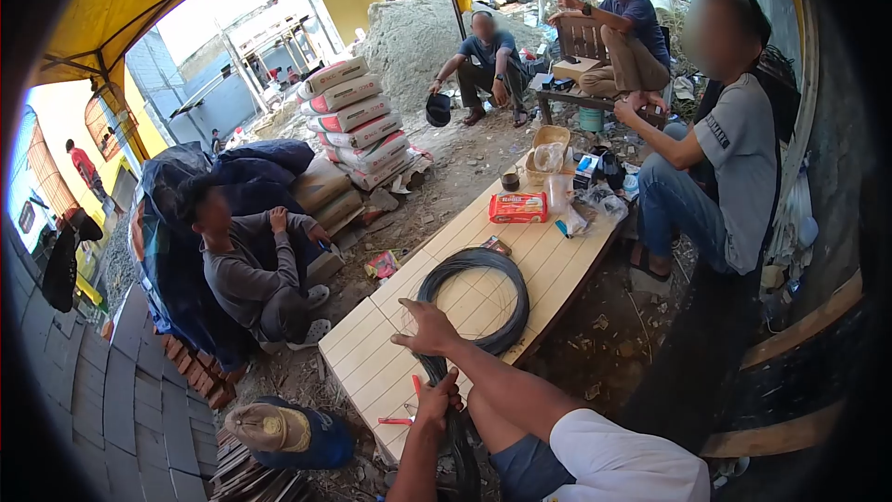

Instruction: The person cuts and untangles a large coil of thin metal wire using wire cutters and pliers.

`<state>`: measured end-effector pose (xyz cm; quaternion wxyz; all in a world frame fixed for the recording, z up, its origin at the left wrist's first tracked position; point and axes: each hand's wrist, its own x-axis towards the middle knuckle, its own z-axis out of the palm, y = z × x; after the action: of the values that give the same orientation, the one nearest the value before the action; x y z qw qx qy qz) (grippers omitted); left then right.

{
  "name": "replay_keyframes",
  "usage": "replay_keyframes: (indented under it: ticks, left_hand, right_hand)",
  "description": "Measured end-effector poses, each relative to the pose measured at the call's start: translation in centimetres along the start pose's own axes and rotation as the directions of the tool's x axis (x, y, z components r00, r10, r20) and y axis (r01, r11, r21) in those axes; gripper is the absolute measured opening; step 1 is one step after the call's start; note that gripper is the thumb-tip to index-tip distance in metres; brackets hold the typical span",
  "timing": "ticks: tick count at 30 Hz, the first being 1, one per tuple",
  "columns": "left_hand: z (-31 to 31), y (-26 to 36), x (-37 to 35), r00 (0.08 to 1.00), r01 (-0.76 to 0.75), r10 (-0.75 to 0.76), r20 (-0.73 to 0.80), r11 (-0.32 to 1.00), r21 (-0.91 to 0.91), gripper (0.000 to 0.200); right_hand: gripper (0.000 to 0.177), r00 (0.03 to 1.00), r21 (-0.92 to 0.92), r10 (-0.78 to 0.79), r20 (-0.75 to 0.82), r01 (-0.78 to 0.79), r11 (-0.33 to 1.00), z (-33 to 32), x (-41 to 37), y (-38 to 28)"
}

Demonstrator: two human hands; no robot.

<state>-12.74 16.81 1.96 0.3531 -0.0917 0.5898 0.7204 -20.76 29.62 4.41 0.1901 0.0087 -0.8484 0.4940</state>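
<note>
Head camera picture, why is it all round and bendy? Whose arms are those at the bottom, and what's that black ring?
The camera sits on a person's head, looking down, and its wide lens bends the edges. The two arms are that person's own. The left hand grips a coil of black wire; the right hand rests open on it. The coil lies on a tiled table, with a red-handled tool beside it and a red packet farther off. Other people sit around.

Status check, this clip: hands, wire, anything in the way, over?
Left hand gripping wire coil at table edge. Right hand flat on coil. Red-handled tool beside left hand.
</note>
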Motion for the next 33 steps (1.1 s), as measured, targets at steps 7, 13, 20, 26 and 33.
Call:
replay_keyframes:
  ticks: [7,13,20,26,33]
  left_hand:
    - [0.8,-0.4,0.0,0.996,0.015,-0.009,-0.087,0.997,0.076,0.032]
    - [-0.3,-0.9,1.5,0.995,0.049,-0.045,-0.086,0.998,0.039,0.03]
    - [-1.3,-1.6,2.6,0.977,0.155,-0.161,-0.141,0.987,-0.051,0.024]
    - [-3.7,-3.7,5.2,0.969,0.192,-0.193,-0.156,0.981,-0.021,0.025]
    - [-3.7,-4.7,5.9,0.958,0.227,-0.226,-0.177,0.974,-0.018,0.026]
  right_hand:
    - [0.023,0.802,0.837,0.503,-0.323,-0.006,0.547,-9.4,-4.4,7.5]
    - [0.013,0.393,0.49,0.624,-0.675,-0.393,0.778,-11.2,-19.6,27.8]
    - [0.036,0.256,0.12,0.49,-0.834,-0.781,0.613,-6.9,-30.6,45.6]
    - [0.052,0.283,-0.217,0.771,-0.571,-0.957,0.191,-3.2,-30.7,47.8]
    - [0.045,0.425,-0.019,0.745,-0.514,-0.874,0.486,0.4,-32.7,47.6]
